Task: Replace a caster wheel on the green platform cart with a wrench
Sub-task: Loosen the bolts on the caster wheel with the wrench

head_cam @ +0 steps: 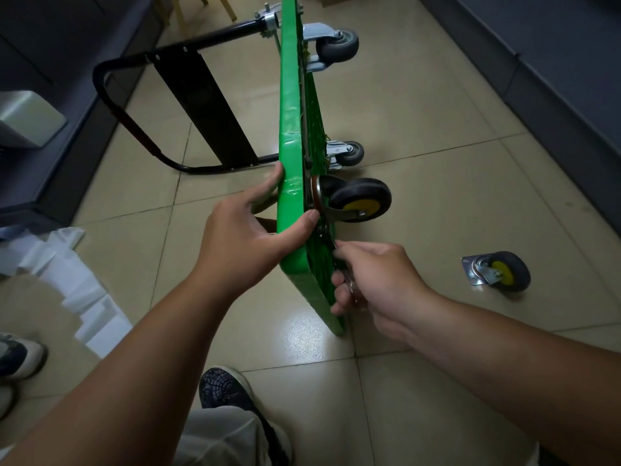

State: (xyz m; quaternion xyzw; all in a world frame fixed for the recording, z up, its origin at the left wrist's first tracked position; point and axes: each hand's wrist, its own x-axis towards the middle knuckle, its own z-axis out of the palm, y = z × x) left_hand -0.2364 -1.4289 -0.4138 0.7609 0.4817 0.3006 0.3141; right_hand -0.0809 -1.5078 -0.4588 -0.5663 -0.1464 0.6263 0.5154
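L hand (pixel 248 237) grips green cart (pixel 291 129) edge; R hand (pixel 379 277) holds wrench (pixel 352 290).

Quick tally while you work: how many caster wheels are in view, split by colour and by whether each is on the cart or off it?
Grey wheels on the cart: 2
Yellow-hub wheel on the cart: 1
Loose yellow-hub wheel on the floor: 1
Total: 4
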